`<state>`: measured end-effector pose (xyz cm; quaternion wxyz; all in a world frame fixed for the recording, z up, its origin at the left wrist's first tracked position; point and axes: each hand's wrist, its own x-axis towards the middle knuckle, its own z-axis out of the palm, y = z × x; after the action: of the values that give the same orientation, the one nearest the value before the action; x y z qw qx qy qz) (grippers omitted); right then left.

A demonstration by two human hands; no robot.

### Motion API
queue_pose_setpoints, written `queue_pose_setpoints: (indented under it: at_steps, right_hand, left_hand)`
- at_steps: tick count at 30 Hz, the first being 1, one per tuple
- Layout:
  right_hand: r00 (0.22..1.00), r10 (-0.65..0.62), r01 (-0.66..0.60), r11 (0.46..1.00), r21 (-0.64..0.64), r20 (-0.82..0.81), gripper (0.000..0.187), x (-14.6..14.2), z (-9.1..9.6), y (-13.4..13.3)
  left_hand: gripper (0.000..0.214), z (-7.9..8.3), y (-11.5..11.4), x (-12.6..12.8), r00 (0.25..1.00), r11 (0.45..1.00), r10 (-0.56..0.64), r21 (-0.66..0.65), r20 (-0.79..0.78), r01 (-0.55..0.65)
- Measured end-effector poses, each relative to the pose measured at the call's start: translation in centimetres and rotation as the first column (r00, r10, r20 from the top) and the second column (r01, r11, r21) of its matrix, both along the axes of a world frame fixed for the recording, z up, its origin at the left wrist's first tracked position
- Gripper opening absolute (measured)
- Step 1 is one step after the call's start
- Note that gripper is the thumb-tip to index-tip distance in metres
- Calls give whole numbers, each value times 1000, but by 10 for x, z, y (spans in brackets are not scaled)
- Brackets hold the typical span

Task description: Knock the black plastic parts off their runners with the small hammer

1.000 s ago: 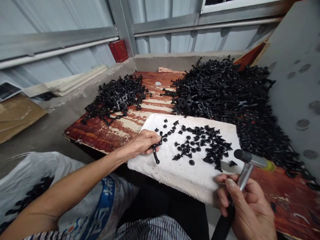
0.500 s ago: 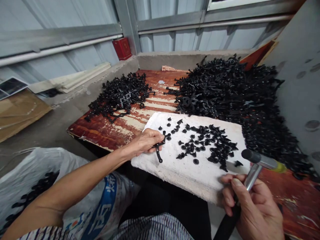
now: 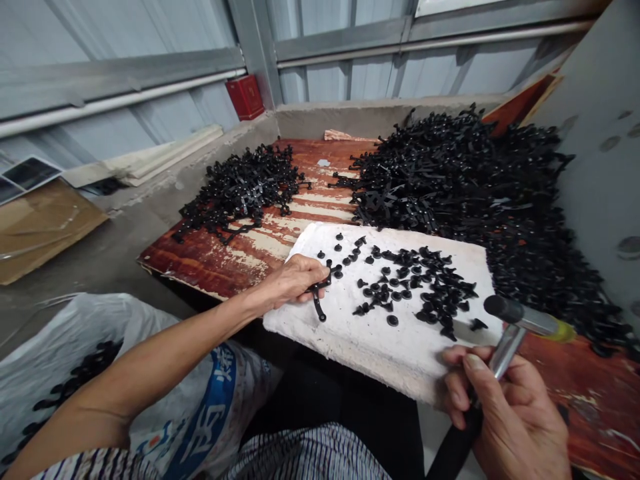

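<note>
My left hand (image 3: 297, 280) is closed on a black bracket-like part (image 3: 319, 305) at the left side of a white board (image 3: 350, 340). One curved arm of the part sticks out below my fingers, and the rest is partly covered by them. My right hand (image 3: 510, 407) grips a hammer (image 3: 509, 347) by its dark handle, at the board's right front corner. Its head has a black face on one end and a yellow one on the other, and it is raised above the board. Several small black mushroom-shaped pieces (image 3: 393, 321) lie scattered between my hands.
A large heap of black parts (image 3: 450, 173) covers the right rear of the worn red-brown table (image 3: 225, 267). A smaller heap (image 3: 250, 187) lies at left. Below my left arm stands a white sack (image 3: 200, 400) with black parts inside. A grey panel (image 3: 610, 167) rises at right.
Both hands keep their holds, on the black part and on the hammer. The whole view has shifted very slightly; nothing else has visibly moved.
</note>
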<state>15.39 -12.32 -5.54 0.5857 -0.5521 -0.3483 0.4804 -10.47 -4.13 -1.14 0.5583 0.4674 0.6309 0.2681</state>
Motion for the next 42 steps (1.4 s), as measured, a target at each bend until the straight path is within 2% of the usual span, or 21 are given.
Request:
queue_pose_setpoints:
  at_steps: [14,23,33,38,42]
  right_hand:
    - [1000,18,-18,1000,9,-8,31,1,-2,1]
    - [999,36,-35,999,23,-15,29,2,-2,1]
    - [998,30,-29,999,18,-53,32,3,-1,2]
    - [997,45,-44,999,11,-62,31,3,0,2]
    - [998,25,-26,999,-20,-64,32,0,6,0]
  left_hand:
    - [34,0,2,2,999,1000,-13,6,-46,14]
    - [33,-2,9,-6,994,996,-82,36,-78,85]
    - [35,19,7,10,989,999,-44,-25,-140,40]
    - [31,13,7,5,993,999,-42,-40,-111,37]
    - [33,8,7,-3,987,994,-107,-4,-117,108]
